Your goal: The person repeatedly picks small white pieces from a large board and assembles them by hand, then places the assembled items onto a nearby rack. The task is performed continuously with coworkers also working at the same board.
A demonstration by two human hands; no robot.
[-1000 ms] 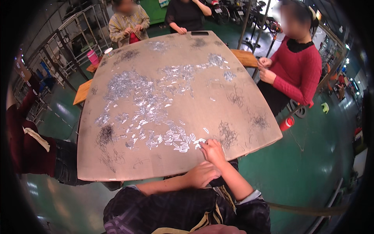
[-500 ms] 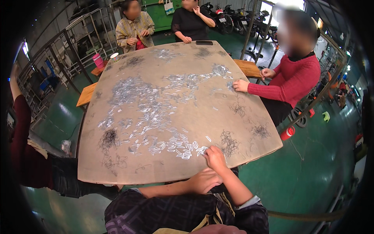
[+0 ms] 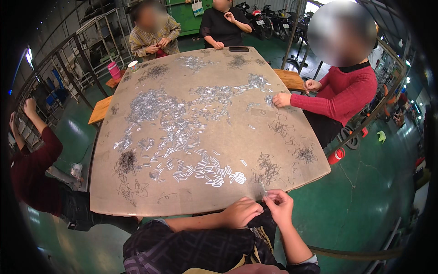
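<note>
Both our hands now meet at the table (image 3: 137,201) edge: right hand (image 3: 279,206), drawn back from the metal pieces (image 3: 200,169), pinches a small piece (image 3: 265,194); left hand (image 3: 241,212) clenched beside it.

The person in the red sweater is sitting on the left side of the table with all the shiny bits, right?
Not quite. The head view shows the person in the red sweater on the right side of the table, one hand resting near the shiny metal pieces.
</note>
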